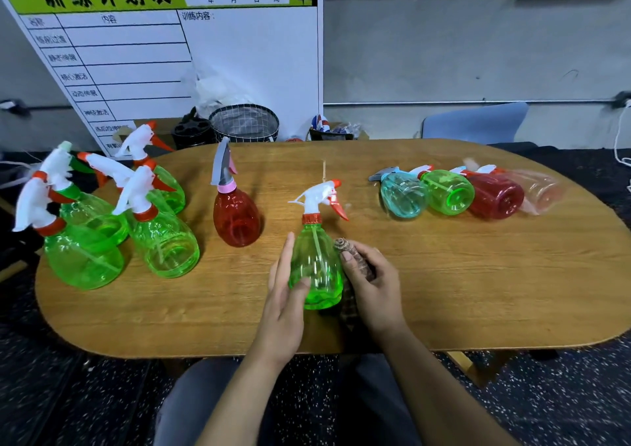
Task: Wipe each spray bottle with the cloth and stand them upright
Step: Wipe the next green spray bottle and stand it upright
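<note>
A green spray bottle (317, 264) with a white and orange trigger head stands upright near the table's front middle. My left hand (285, 295) touches its left side with straight fingers and the thumb on its front. My right hand (370, 280) grips a brown patterned cloth (355, 258) pressed against the bottle's right side. A red bottle (236, 215) stands upright just left of it. Several green bottles (164, 241) stand upright at the far left. On the right lie several bottles on their sides: a teal one (403, 194), a green one (449, 191), a red one (495, 196) and a pale pink one (543, 189).
The oval wooden table (444, 292) fills the view. Behind it a whiteboard (164, 53) leans on the wall, with a wire basket (244, 123) and a black holder (191, 131) on the floor. A blue chair (474, 121) stands at the back right.
</note>
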Demonstrator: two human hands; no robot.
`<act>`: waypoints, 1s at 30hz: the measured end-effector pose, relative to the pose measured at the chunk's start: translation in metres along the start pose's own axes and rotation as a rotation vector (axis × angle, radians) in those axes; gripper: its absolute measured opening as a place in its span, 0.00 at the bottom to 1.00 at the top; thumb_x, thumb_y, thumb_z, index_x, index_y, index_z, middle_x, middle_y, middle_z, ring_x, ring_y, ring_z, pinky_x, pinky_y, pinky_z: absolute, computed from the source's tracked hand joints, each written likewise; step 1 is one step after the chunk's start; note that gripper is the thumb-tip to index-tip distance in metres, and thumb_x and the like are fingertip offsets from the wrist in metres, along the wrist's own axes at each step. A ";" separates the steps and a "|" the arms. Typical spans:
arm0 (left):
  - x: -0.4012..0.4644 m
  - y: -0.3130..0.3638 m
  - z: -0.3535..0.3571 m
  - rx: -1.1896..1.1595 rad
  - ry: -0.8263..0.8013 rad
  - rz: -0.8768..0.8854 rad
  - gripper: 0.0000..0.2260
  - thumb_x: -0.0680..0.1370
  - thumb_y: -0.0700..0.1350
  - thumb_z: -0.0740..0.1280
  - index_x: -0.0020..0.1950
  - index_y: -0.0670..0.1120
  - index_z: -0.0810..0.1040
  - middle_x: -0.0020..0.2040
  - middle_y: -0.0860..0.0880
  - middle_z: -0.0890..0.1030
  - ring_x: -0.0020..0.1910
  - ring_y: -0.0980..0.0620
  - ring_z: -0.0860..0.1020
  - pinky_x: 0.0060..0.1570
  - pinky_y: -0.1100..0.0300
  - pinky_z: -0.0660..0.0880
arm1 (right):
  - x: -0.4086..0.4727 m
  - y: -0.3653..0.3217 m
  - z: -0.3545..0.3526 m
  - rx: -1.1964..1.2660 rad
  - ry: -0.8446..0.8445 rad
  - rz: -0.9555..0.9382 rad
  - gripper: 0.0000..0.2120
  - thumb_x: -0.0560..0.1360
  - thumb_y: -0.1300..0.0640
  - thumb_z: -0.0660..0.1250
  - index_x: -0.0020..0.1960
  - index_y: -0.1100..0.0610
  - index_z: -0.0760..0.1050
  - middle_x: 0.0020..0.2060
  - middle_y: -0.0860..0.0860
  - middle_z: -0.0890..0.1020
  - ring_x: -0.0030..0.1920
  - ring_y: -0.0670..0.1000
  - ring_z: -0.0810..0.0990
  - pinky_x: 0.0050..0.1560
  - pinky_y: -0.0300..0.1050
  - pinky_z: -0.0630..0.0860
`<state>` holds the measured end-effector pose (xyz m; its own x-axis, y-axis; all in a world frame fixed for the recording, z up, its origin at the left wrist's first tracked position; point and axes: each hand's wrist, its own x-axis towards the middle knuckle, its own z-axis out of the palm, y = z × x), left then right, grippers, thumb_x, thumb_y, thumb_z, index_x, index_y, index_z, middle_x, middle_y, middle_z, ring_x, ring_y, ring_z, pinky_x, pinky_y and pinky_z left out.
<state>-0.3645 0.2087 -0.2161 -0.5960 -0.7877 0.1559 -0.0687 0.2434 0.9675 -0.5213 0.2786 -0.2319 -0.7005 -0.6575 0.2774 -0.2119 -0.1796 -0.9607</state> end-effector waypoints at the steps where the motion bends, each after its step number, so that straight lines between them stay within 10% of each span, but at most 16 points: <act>1: 0.001 0.000 0.000 -0.012 -0.009 -0.001 0.28 0.83 0.53 0.57 0.82 0.69 0.55 0.82 0.72 0.57 0.81 0.72 0.54 0.76 0.70 0.54 | -0.001 -0.001 0.000 -0.011 -0.002 -0.003 0.12 0.80 0.57 0.72 0.63 0.55 0.84 0.55 0.52 0.85 0.58 0.52 0.84 0.62 0.56 0.80; 6: 0.000 0.003 0.001 -0.117 -0.021 -0.014 0.41 0.77 0.67 0.72 0.85 0.59 0.57 0.78 0.71 0.68 0.79 0.65 0.66 0.75 0.68 0.65 | -0.003 -0.005 0.002 -0.067 -0.034 -0.014 0.14 0.80 0.53 0.71 0.64 0.55 0.83 0.57 0.52 0.85 0.58 0.51 0.83 0.64 0.53 0.79; 10: -0.001 0.005 0.000 -0.193 0.003 -0.059 0.44 0.74 0.39 0.80 0.84 0.54 0.60 0.70 0.59 0.82 0.71 0.54 0.80 0.68 0.60 0.76 | -0.007 -0.006 0.002 -0.104 -0.123 0.013 0.16 0.82 0.49 0.67 0.68 0.51 0.81 0.61 0.48 0.84 0.64 0.48 0.81 0.69 0.53 0.76; 24: -0.005 0.007 -0.006 -0.201 -0.010 -0.050 0.44 0.75 0.36 0.80 0.84 0.59 0.62 0.69 0.58 0.81 0.67 0.57 0.81 0.66 0.61 0.78 | 0.062 -0.088 -0.001 -0.628 -0.027 -0.481 0.11 0.80 0.52 0.73 0.62 0.50 0.85 0.54 0.47 0.81 0.53 0.43 0.81 0.57 0.42 0.77; 30: -0.004 0.010 -0.005 -0.206 -0.013 -0.036 0.43 0.76 0.35 0.79 0.84 0.53 0.62 0.76 0.56 0.76 0.74 0.58 0.76 0.74 0.59 0.73 | 0.058 -0.080 0.018 -0.792 -0.393 -0.598 0.12 0.79 0.48 0.72 0.61 0.47 0.86 0.53 0.46 0.79 0.50 0.48 0.81 0.49 0.47 0.79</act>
<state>-0.3588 0.2111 -0.2064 -0.6068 -0.7859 0.1192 0.0744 0.0932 0.9929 -0.5326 0.2418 -0.1388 -0.0970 -0.8355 0.5409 -0.9299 -0.1176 -0.3485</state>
